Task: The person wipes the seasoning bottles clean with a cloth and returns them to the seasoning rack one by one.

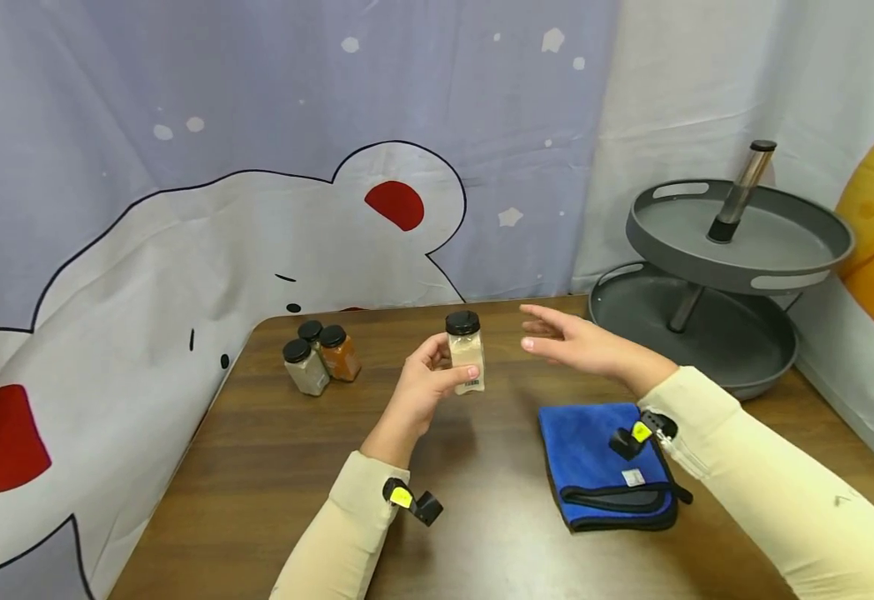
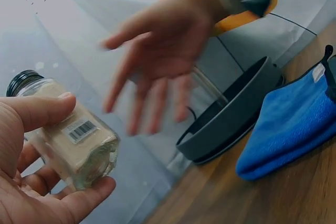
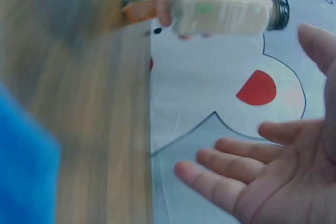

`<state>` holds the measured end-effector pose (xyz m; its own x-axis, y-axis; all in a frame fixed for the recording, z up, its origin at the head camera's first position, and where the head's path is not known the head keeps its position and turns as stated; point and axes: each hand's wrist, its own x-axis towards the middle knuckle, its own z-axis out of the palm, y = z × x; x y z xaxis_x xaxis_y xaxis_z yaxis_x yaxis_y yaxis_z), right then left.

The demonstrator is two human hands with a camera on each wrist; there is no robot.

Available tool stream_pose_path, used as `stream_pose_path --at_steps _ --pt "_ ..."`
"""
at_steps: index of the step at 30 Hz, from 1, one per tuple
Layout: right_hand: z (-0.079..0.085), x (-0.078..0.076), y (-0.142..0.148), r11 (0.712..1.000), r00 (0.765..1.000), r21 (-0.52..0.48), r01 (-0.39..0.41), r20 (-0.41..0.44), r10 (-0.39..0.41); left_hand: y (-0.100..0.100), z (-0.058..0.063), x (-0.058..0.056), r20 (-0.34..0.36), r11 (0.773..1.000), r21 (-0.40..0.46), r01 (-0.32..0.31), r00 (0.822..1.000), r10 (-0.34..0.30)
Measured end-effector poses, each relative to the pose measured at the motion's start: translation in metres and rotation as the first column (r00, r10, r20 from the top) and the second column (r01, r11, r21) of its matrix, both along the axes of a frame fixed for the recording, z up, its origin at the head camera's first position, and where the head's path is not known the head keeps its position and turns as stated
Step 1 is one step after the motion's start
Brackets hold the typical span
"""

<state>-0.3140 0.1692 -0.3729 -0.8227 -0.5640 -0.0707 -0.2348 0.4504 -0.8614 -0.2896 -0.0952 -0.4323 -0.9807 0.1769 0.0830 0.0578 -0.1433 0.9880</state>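
My left hand (image 1: 423, 385) grips a spice jar (image 1: 466, 354) with a black lid, holding it upright above the table. In the left wrist view the jar (image 2: 79, 135) shows pale powder inside and a barcode label, with thumb and fingers round its glass. My right hand (image 1: 575, 340) is to the right of the jar, apart from it, fingers extended and holding nothing. The right wrist view shows that hand's palm (image 3: 283, 182), its fingers spread. Below the right forearm lies a folded blue cloth (image 1: 594, 450) with black edging.
Several more black-lidded jars stand together at the back left, among them an orange-filled one (image 1: 341, 357) and a pale one (image 1: 306, 371). A grey two-tier round tray stand (image 1: 695, 367) occupies the back right. A printed curtain (image 1: 272, 225) hangs behind the wooden table (image 1: 272, 500).
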Motion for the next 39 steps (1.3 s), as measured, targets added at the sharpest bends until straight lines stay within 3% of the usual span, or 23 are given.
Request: stream_pose_path --at_steps 4,7,14,19,27,33,39 --pt "0.006 -0.013 -0.029 0.98 0.998 -0.2 0.019 0.057 -0.008 0.008 0.001 -0.001 0.003 1.0 0.016 0.002 1.0 -0.002" --pt "0.008 -0.015 -0.045 0.959 0.998 -0.284 0.004 0.06 0.014 0.012 0.002 -0.001 0.014 0.999 0.036 0.012 1.0 -0.012" --pt "0.008 -0.011 -0.061 0.977 0.988 -0.211 -0.035 -0.151 0.003 0.017 -0.001 -0.001 0.031 0.997 0.081 0.011 0.999 -0.014" --pt "0.008 -0.01 -0.057 0.988 0.977 -0.154 0.017 -0.21 -0.049 0.021 -0.002 -0.002 0.033 0.997 0.073 0.02 0.999 -0.023" --pt "0.005 -0.015 -0.02 0.981 0.957 -0.115 0.159 -0.227 -0.182 0.014 -0.004 -0.003 0.04 0.997 -0.046 0.065 0.997 -0.063" --pt "0.003 -0.02 0.032 0.948 0.936 -0.087 0.306 -0.152 -0.316 -0.016 -0.006 -0.003 0.04 0.992 -0.126 0.025 0.999 -0.02" --pt "-0.001 -0.022 0.088 0.928 0.927 -0.021 0.372 -0.039 -0.373 -0.057 -0.008 -0.001 0.022 0.98 -0.192 -0.048 0.998 0.054"
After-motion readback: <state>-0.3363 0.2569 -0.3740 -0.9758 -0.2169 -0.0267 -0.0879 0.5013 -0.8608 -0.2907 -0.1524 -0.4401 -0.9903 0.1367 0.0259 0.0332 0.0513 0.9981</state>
